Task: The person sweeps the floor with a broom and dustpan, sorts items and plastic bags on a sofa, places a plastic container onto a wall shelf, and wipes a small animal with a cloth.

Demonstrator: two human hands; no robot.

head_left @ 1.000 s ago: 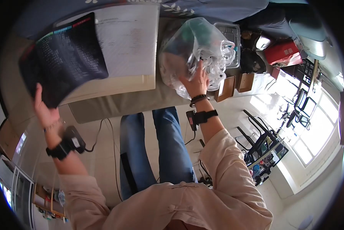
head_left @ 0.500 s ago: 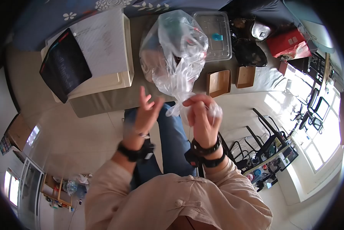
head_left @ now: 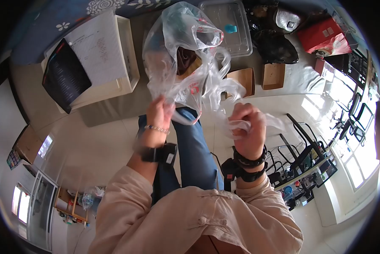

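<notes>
A translucent white plastic bag (head_left: 190, 34) sits in front of me at the edge of the covered surface, its mouth partly spread. Something dark brown and yellow (head_left: 187, 61) shows through the gap; its kind I cannot make out. My left hand (head_left: 161, 113) is closed on the left side of the bag's mouth. On the other side, my right hand (head_left: 250, 127) grips the bag's stretched handle, and a loose end trails off to the right.
Left of the bag, papers and a black printed folder (head_left: 67, 76) lie on a cream box (head_left: 124, 86). A clear lidded container (head_left: 238, 42), two brown cardboard trays (head_left: 274, 77), a black bag (head_left: 276, 47) and a red box (head_left: 323, 36) stand to the right.
The bag's gathered neck has come apart and its mouth has widened. My left hand, open before, has closed on the plastic. My right hand has moved right, pulling the handle out.
</notes>
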